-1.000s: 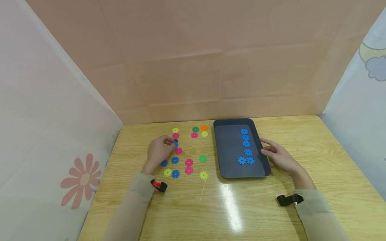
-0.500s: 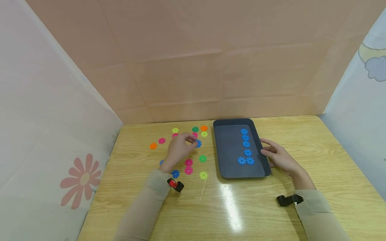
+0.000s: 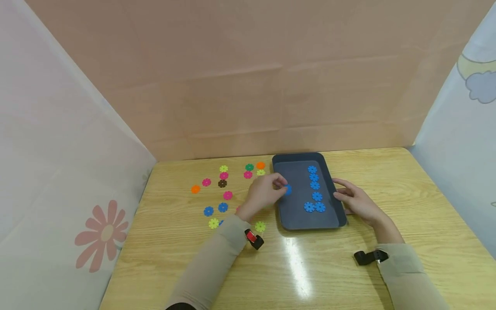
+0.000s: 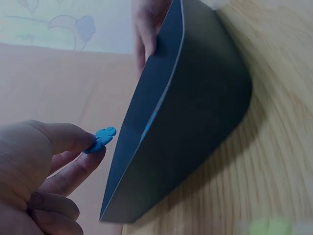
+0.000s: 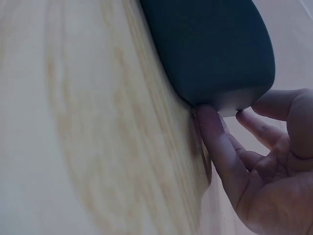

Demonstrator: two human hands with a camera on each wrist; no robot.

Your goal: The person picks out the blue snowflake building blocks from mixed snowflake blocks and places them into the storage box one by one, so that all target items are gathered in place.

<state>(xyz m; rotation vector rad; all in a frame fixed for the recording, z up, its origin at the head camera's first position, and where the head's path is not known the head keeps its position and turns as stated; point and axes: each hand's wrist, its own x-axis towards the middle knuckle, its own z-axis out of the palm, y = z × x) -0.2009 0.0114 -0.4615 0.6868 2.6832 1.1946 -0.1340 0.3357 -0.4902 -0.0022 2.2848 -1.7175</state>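
Observation:
My left hand [image 3: 265, 190] pinches a blue flower-shaped disc [image 3: 288, 190] between thumb and fingers. It hovers at the left rim of a dark grey tray [image 3: 295, 217]; in the left wrist view the same blue disc [image 4: 102, 138] is beside the tray wall, apart from it. Inside the tray, several blue discs [image 3: 314, 185] lie in a column toward the right, with two side by side at its near end. My right hand [image 3: 358, 202] touches the tray's right side with loosely extended fingers; the right wrist view has its fingertips [image 5: 209, 117] against the outer wall.
Left of the tray, loose discs lie scattered on the wooden table [image 3: 310, 267]: blue [image 3: 208, 211], pink [image 3: 227, 195], brown [image 3: 222, 184], orange [image 3: 195, 189], yellow [image 3: 213, 223] and dark green [image 3: 249, 167]. My left forearm covers some of them. A tan backdrop [image 3: 232, 112] stands behind.
My left hand has carried the blue disc rightward from among the scattered pieces to the tray's left side, uncovering the brown disc. The right hand stays at the tray.

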